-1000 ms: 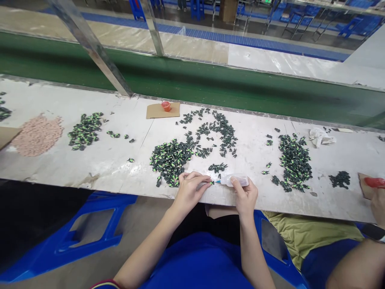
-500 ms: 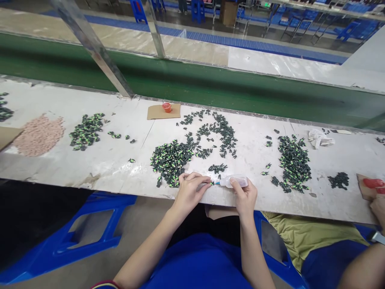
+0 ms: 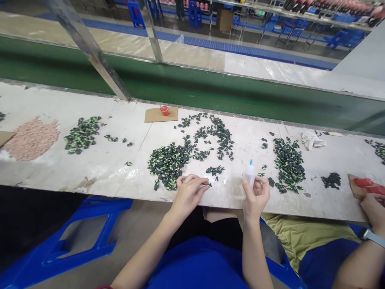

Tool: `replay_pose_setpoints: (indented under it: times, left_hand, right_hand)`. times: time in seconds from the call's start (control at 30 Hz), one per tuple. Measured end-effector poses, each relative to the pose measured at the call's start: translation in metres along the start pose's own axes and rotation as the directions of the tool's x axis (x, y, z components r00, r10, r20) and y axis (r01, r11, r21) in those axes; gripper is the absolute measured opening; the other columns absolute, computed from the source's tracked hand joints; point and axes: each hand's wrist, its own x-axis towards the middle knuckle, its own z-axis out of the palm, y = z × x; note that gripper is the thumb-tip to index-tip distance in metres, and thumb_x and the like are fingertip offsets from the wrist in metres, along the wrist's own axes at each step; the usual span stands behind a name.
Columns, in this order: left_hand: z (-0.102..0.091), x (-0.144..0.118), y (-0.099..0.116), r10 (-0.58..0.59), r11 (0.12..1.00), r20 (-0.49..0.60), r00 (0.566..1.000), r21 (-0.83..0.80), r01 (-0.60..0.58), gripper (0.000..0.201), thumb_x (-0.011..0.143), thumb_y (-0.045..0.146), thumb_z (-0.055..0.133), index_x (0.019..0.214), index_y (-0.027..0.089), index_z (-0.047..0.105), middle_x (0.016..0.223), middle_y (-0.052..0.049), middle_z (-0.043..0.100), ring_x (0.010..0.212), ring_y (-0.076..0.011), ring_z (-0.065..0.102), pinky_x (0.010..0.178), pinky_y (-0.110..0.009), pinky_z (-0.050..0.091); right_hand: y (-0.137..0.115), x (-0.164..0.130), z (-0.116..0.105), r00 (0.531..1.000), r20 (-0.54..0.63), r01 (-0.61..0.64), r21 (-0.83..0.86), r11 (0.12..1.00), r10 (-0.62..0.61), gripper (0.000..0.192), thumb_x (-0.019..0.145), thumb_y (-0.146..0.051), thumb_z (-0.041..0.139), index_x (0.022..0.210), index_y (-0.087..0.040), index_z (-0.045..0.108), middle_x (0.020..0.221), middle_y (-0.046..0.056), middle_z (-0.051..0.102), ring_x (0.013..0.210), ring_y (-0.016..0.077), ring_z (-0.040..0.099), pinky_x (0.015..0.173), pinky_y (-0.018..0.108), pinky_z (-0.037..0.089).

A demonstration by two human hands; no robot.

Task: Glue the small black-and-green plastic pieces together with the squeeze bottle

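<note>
My right hand [image 3: 255, 196] holds a small clear squeeze bottle [image 3: 249, 174] upright, its blue tip pointing up, at the near edge of the white bench [image 3: 114, 160]. My left hand [image 3: 189, 190] pinches a small black-and-green part [image 3: 208, 185] between fingertips, just right of a big heap of the same black-and-green parts [image 3: 168, 162]. A small cluster of dark parts [image 3: 215, 170] lies between my hands, a little farther back.
More dark parts spread behind [image 3: 216, 134] and in piles at right [image 3: 287, 162] and left [image 3: 81, 134]. A pink granule heap [image 3: 31, 138] lies far left. A red cup [image 3: 164, 110] sits on cardboard. Another person's hand [image 3: 373, 206] works at right. A green conveyor [image 3: 210, 88] runs behind.
My right hand lifted the bottle away from the part and turned it from lying sideways to upright. My left hand stays put with the part.
</note>
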Motion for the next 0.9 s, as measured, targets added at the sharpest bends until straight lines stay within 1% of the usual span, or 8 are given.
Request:
replay_pose_setpoints:
  times: [0.13, 0.3, 0.4, 0.47, 0.57, 0.67, 0.8, 0.9]
  left_hand:
    - [0.001, 0.0, 0.001, 0.037, 0.999, -0.04, 0.999, 0.041, -0.035, 0.012, 0.085, 0.018, 0.062, 0.094, 0.025, 0.064, 0.096, -0.001, 0.073, 0.096, -0.0206, 0.06, 0.085, -0.039, 0.028]
    - [0.003, -0.001, -0.001, 0.044, 0.997, -0.058, 0.997, 0.07, -0.04, 0.01, 0.087, 0.022, 0.059, 0.095, 0.025, 0.066, 0.103, -0.004, 0.07, 0.1, -0.0223, 0.058, 0.084, -0.039, 0.029]
    - [0.005, 0.0, -0.001, 0.052, 0.997, -0.06, 0.997, 0.067, -0.047, 0.011, 0.088, 0.02, 0.057, 0.091, 0.025, 0.067, 0.102, -0.004, 0.07, 0.1, -0.0217, 0.057, 0.082, -0.038, 0.031]
    - [0.006, 0.0, -0.002, 0.057, 0.997, -0.066, 0.996, 0.057, -0.053, 0.013, 0.089, 0.02, 0.055, 0.09, 0.025, 0.066, 0.101, -0.003, 0.07, 0.1, -0.021, 0.058, 0.082, -0.038, 0.031]
    - [0.005, 0.001, -0.003, 0.052, 0.998, -0.082, 0.995, 0.031, -0.049, 0.014, 0.09, 0.018, 0.053, 0.091, 0.025, 0.065, 0.097, -0.001, 0.072, 0.096, -0.0197, 0.06, 0.082, -0.037, 0.032]
    - [0.002, -0.001, -0.003, 0.025, 1.0, -0.102, 0.994, 0.006, -0.025, 0.015, 0.09, 0.016, 0.052, 0.091, 0.025, 0.064, 0.091, 0.0, 0.073, 0.09, -0.0179, 0.062, 0.083, -0.036, 0.031]
    - [-0.002, -0.004, -0.005, -0.012, 1.0, -0.143, 0.99, -0.021, 0.009, 0.015, 0.092, 0.021, 0.05, 0.091, 0.025, 0.064, 0.09, 0.0, 0.073, 0.086, -0.0175, 0.063, 0.085, -0.037, 0.031]
    - [-0.003, -0.006, -0.006, -0.042, 0.999, -0.17, 0.984, -0.038, 0.036, 0.015, 0.092, 0.024, 0.049, 0.09, 0.025, 0.065, 0.091, -0.001, 0.073, 0.087, -0.0177, 0.063, 0.084, -0.037, 0.031]
  right_hand:
    - [-0.003, 0.021, 0.003, 1.0, 0.009, -0.008, 0.023, 1.0, 0.008, 0.05, 0.057, -0.028, 0.078, 0.086, -0.024, 0.038, 0.086, 0.003, 0.066, 0.086, 0.0197, 0.066, 0.082, 0.037, 0.049]
    - [-0.002, 0.027, 0.008, 0.997, -0.002, -0.08, -0.128, 0.989, 0.08, 0.057, 0.054, -0.033, 0.08, 0.095, -0.022, 0.043, 0.092, 0.006, 0.066, 0.084, 0.0205, 0.064, 0.082, 0.041, 0.049]
    - [-0.006, 0.01, 0.008, 0.991, -0.077, 0.084, -0.256, 0.963, -0.106, 0.063, 0.058, -0.038, 0.08, 0.109, -0.021, 0.045, 0.108, 0.01, 0.062, 0.093, 0.0214, 0.06, 0.082, 0.039, 0.047]
    - [-0.009, -0.007, 0.01, 0.946, -0.164, 0.197, -0.401, 0.895, -0.281, 0.054, 0.065, -0.039, 0.077, 0.109, -0.02, 0.051, 0.101, 0.009, 0.062, 0.083, 0.0199, 0.058, 0.077, 0.037, 0.046]
    - [-0.011, -0.028, 0.019, 0.946, 0.054, 0.308, -0.469, 0.828, -0.321, 0.026, 0.076, -0.039, 0.069, 0.091, -0.018, 0.064, 0.079, 0.005, 0.061, 0.068, 0.0176, 0.055, 0.071, 0.034, 0.045]
    - [-0.009, -0.035, 0.031, 0.95, 0.234, 0.305, -0.554, 0.775, -0.206, 0.026, 0.081, -0.044, 0.062, 0.085, -0.02, 0.07, 0.081, 0.007, 0.063, 0.077, 0.022, 0.057, 0.074, 0.038, 0.044]
    - [-0.004, -0.031, 0.04, 0.939, 0.32, 0.307, -0.611, 0.729, -0.127, 0.028, 0.086, -0.042, 0.055, 0.083, -0.021, 0.073, 0.085, 0.01, 0.063, 0.083, 0.0255, 0.054, 0.074, 0.041, 0.044]
    - [-0.004, -0.029, 0.04, 0.929, 0.354, 0.292, -0.529, 0.797, -0.105, 0.029, 0.087, -0.04, 0.052, 0.078, -0.021, 0.072, 0.085, 0.01, 0.066, 0.086, 0.0263, 0.055, 0.073, 0.041, 0.047]
